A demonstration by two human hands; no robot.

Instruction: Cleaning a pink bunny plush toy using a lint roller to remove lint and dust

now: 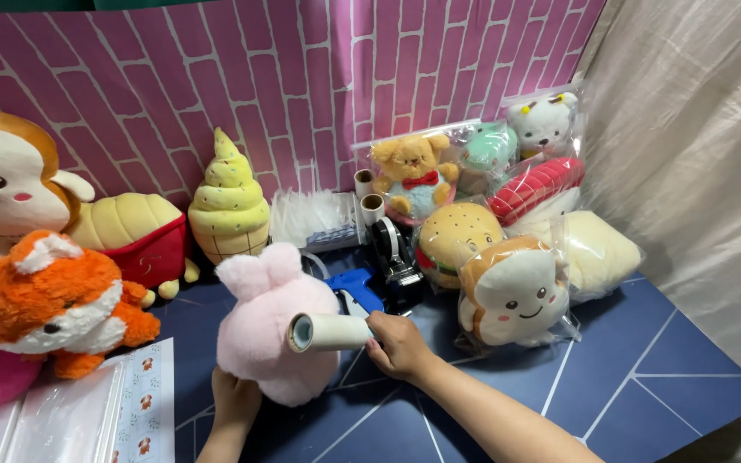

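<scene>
Head cam, near to far. Foreground L: clear plastic bags (pixel 62 420) and a sticker sheet (pixel 143 403) on the blue table (pixel 645 377). Left hand (pixel 235 396) cupped under the pink plush (pixel 272 321), propping it upright from below; fingers mostly hidden behind the fur. Right hand (pixel 398 345) clenched round the handle of a lint roller (pixel 328 332), roller head lying against the plush's front, w/ contact as far as I can tell. Step in hand, by my read: de-linting the pink plush, mid-stroke. Next move calls for steady bracing by the L hand and an even roll over the fur, turning the toy to reach untouched sides. Just behind: blue tool (pixel 355 287), black tape dispenser (pixel 394 257). Farther L: orange fox plush (pixel 49 300), fries plush (pixel 135 231), ice-cream plush (pixel 229 206). Farther R: bagged plushes, toast (pixel 516 291) and burger (pixel 456 236), then pink brick backdrop (pixel 302 77).
</scene>
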